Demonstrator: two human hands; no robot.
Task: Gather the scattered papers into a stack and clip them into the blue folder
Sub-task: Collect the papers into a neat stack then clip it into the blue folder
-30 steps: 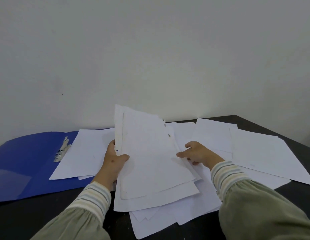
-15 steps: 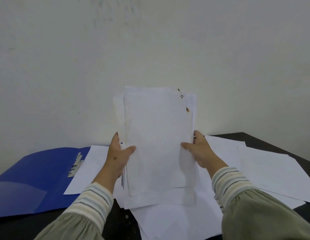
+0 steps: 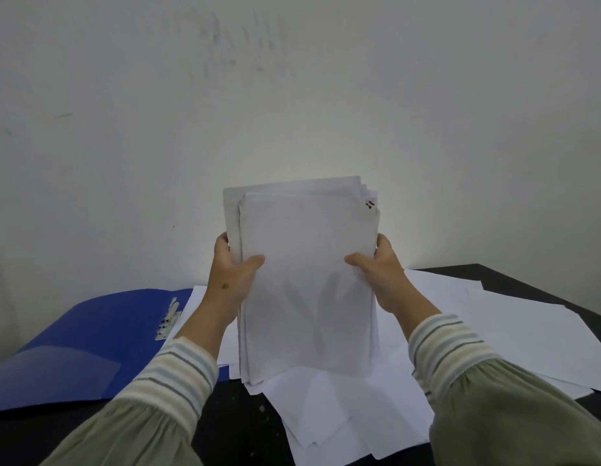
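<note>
I hold a stack of white papers upright in front of me, its lower edge down among loose sheets on the table. My left hand grips the stack's left edge and my right hand grips its right edge, thumbs on the near face. A small dark mark shows near the stack's top right corner. The blue folder lies open on the left, its metal clip along the inner spine. More loose papers lie spread on the right and below the stack.
The dark table ends at a pale wall just behind the papers. One sheet partly overlaps the folder's right half. The table's right corner shows at the far right.
The stack went from tilted and fanned over the table to upright and squared between both hands. My right hand moved from resting on the sheets to gripping the stack's right edge.
</note>
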